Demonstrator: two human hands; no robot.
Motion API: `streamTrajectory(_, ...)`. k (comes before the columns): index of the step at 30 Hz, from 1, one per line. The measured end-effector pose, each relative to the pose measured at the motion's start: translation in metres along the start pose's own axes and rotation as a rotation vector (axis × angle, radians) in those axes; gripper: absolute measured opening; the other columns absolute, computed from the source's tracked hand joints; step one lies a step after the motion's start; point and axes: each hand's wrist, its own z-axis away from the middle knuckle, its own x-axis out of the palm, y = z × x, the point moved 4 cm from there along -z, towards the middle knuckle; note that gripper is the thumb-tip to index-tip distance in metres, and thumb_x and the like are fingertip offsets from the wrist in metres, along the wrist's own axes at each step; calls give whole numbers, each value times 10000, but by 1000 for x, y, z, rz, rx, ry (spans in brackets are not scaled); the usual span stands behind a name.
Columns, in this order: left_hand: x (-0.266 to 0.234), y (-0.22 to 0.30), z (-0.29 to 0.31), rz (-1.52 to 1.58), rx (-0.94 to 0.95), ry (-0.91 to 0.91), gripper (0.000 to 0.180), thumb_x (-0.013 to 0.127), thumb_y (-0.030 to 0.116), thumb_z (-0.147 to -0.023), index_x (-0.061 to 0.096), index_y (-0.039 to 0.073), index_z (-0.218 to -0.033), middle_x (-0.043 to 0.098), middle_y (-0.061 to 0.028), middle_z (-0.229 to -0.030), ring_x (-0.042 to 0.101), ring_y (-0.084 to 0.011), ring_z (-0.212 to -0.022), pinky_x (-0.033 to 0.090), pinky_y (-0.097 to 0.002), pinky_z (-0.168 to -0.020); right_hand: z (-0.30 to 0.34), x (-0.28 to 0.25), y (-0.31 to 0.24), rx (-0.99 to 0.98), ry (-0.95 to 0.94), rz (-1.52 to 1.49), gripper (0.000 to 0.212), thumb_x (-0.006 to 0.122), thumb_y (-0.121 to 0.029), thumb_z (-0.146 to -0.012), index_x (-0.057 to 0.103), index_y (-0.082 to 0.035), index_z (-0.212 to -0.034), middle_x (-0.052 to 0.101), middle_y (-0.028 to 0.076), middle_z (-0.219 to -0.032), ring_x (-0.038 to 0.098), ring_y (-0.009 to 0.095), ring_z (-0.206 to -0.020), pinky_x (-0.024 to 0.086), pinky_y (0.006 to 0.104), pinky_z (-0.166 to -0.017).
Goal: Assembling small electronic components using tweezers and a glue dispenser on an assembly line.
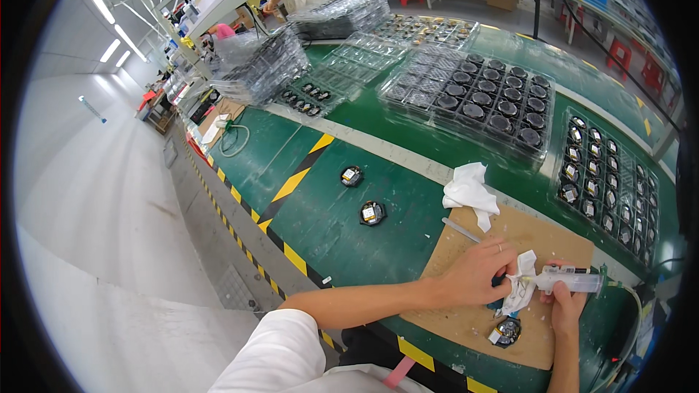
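Note:
My right hand [562, 307] is closed round a clear dispensing syringe [575, 281], held almost level, with a thin hose [632, 288] at its back end. My left hand [482, 274] pinches a crumpled white tissue [520, 287] at the syringe's tip, so the tip is mostly hidden. A small dark blue piece below the left fingers is too covered to name. Just under the tissue, a round black watch case [504, 332] with a pale block in it lies on the brown cardboard sheet [559, 246]. Both hands are above this sheet.
Two more watch cases, one nearer [372, 212] and one farther [352, 176], lie on the green bench. A white cloth [470, 191] and a thin flat tool [461, 230] are by the cardboard. Filled clear trays [557, 147] stand at the back and right; stacked trays [266, 65] stand farther left.

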Motion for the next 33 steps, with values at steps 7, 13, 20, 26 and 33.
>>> streamTrajectory(7,2,-2,2,36,-13,-8,223,698,7,-712,527,55,-846,494,-58,-791,517,-232,-744,425,-363,-650,-1,3,-1,19,-23,65,518,763,-315,-838,638,9,-1223,674,80,-951,644,126,-706,518,229,-582)
streamTrajectory(13,2,-1,0,25,-3,-18,224,690,2,-707,524,56,-847,488,-62,-785,515,-236,-741,424,-364,-641,-2,3,-2,13,-39,68,504,765,-299,-846,637,11,-1222,674,82,-952,645,130,-710,523,235,-592)
streamTrajectory(20,2,-1,0,18,5,-33,227,690,16,-707,520,67,-849,482,-61,-776,506,-250,-745,403,-381,-698,-1,3,-1,38,-45,68,508,769,-301,-845,636,11,-1224,680,88,-970,645,131,-716,528,242,-603)
streamTrajectory(26,0,1,-1,5,6,-46,225,686,21,-713,521,73,-856,486,-54,-787,505,-244,-759,394,-374,-725,-1,1,0,46,-45,66,504,760,-299,-849,636,14,-1224,683,86,-963,645,127,-713,519,237,-595)
streamTrajectory(33,1,1,0,-3,16,-48,206,681,18,-740,536,72,-875,494,-54,-804,506,-241,-772,393,-369,-740,-1,3,-1,20,-18,64,478,731,-280,-864,633,15,-1227,687,87,-949,637,125,-689,509,232,-587)
